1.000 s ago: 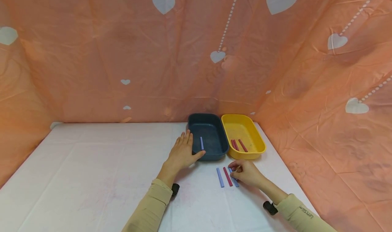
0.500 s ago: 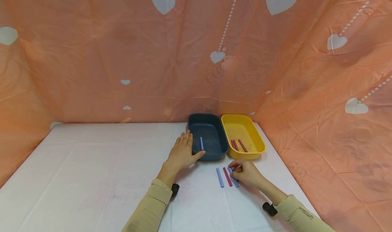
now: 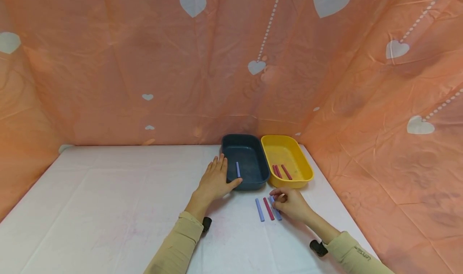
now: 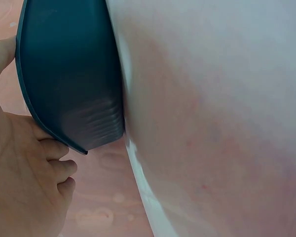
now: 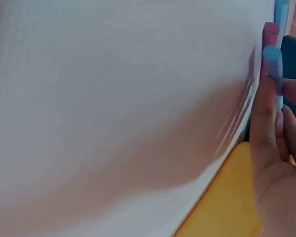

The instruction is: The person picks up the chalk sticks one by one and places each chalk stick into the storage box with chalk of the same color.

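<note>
My left hand (image 3: 213,180) rests with extended fingers on the near left rim of a dark blue tray (image 3: 249,157); the left wrist view has its fingertips at the tray edge. One blue chalk stick (image 3: 238,169) lies in that tray. In front of the trays, my right hand (image 3: 292,203) pinches a blue chalk stick (image 5: 273,61) between thumb and fingers, low over the white cloth. Beside it lie a magenta chalk stick (image 3: 269,209) and another blue chalk stick (image 3: 259,209), roughly parallel. Part of the pinched stick is hidden behind the fingers.
A yellow tray (image 3: 294,155) stands against the right side of the dark one, with three magenta chalk sticks (image 3: 287,172) inside. White cloth (image 3: 119,209) covers the table. An orange curtain (image 3: 202,85) with white hearts encloses the back and sides.
The pinched blue chalk stick has risen very slightly with my right hand. My left hand, both trays and the other sticks have stayed put.
</note>
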Motion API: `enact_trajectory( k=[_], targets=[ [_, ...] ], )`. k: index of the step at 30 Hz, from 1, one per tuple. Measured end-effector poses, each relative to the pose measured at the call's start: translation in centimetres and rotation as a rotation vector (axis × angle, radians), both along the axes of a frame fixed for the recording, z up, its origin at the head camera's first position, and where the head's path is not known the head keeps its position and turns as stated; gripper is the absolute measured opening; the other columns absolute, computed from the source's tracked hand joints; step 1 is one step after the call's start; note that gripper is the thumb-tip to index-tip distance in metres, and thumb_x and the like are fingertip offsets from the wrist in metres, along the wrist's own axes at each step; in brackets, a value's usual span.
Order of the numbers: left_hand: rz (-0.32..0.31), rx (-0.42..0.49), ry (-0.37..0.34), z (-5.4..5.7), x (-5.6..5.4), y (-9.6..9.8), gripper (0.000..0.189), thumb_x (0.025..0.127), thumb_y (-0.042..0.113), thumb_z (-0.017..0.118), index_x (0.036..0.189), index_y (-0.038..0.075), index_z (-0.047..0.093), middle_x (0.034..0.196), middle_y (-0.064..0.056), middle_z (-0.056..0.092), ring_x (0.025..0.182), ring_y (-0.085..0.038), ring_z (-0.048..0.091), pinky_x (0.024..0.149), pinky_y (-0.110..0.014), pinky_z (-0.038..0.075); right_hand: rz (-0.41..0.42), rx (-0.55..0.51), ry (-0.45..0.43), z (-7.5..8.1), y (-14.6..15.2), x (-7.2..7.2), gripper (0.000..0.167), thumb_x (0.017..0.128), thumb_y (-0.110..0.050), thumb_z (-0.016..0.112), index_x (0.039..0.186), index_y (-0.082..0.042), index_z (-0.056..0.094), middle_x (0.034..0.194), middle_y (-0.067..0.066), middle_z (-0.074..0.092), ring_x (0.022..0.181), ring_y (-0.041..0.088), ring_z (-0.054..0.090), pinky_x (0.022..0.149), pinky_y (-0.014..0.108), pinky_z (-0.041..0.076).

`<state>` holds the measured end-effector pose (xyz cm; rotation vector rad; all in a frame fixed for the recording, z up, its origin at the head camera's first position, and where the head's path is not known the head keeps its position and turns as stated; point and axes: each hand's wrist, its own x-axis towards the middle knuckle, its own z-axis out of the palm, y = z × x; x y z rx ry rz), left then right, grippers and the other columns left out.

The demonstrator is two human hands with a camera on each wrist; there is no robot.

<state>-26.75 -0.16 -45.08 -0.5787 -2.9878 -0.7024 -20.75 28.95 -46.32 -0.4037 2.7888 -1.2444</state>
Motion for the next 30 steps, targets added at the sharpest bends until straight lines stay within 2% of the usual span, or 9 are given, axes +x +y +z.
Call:
enact_trajectory(
  k=[9,17,23,30],
  targets=[
    [-0.005,0.004,0.002,0.1,0.2,-0.2,0.101,0.099,0.066,0.055,0.162,-0.006,0.022,0.172,-0.021,0.012,0.16,-0.037,0.01,0.129,-0.05,0.013,-0.066,-0.045,0.001,0.8,-1.0,-0.1,0.028,0.09,-0.001,0.074,0.118,0.001,0.072,0.106,0.01,0.07,0.08,0.018,0.063,0.068,0.022,0.056],
    [-0.006,0.015,0.016,0.2,0.2,-0.3,0.101,0.099,0.065,0.056,0.161,-0.008,0.024,0.172,-0.022,0.014,0.159,-0.038,0.012,0.128,-0.051,0.015,-0.092,-0.067,0.045,1.4,-2.2,-0.4,0.029,0.09,-0.003,0.076,0.119,0.001,0.071,0.106,0.009,0.07,0.082,0.018,0.066,0.068,0.022,0.056],
    [-0.006,0.012,0.018,0.2,0.1,-0.3,0.101,0.099,0.066,0.055,0.161,-0.007,0.024,0.172,-0.021,0.014,0.159,-0.038,0.012,0.128,-0.05,0.014,-0.127,-0.128,0.035,2.0,-3.1,-1.0,0.028,0.091,0.001,0.074,0.119,-0.002,0.071,0.106,0.01,0.068,0.082,0.021,0.066,0.069,0.022,0.059],
    [-0.003,0.014,0.017,0.1,0.2,-0.1,0.101,0.099,0.066,0.056,0.162,-0.007,0.023,0.172,-0.021,0.014,0.159,-0.038,0.012,0.128,-0.05,0.014,-0.121,-0.169,0.034,2.6,-3.7,-1.8,0.03,0.093,-0.001,0.074,0.122,-0.002,0.07,0.103,0.011,0.069,0.081,0.022,0.065,0.07,0.021,0.058]
  ],
)
